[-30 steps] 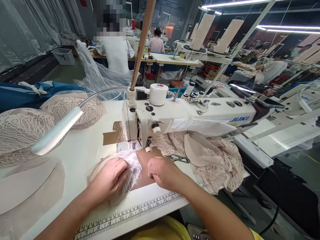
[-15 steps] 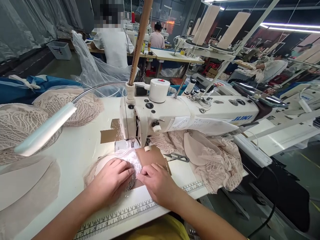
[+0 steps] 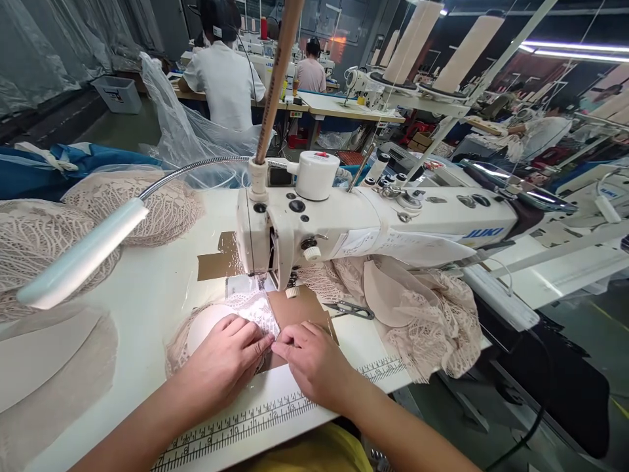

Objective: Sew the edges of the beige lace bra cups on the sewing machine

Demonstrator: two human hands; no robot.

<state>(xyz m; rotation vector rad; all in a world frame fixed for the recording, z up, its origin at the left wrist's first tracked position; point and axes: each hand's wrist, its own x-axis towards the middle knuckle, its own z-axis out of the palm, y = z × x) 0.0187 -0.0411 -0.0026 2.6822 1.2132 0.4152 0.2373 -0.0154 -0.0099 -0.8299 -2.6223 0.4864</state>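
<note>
A white Juki sewing machine point(image 3: 373, 226) stands on the white table point(image 3: 157, 295). Under its needle lies a beige lace bra cup point(image 3: 216, 321) with a white lace edge. My left hand point(image 3: 223, 364) lies on the cup, fingers bent and pressing the lace down. My right hand point(image 3: 309, 360) sits beside it, thumb and fingers pinched on the lace edge where the two hands meet. A brown cardboard patch point(image 3: 299, 308) lies under the work.
Piles of lace cups point(image 3: 122, 210) sit at the left, more lace pieces point(image 3: 427, 314) under the machine arm at the right. Small snips point(image 3: 351, 309) lie by the cardboard. A gooseneck lamp point(image 3: 81, 255) hangs over the left. A ruler strip point(image 3: 246, 419) runs along the front edge. Other people sew behind.
My right hand has slid left until it meets my left hand on the lace edge. The cup has shifted slightly toward me.
</note>
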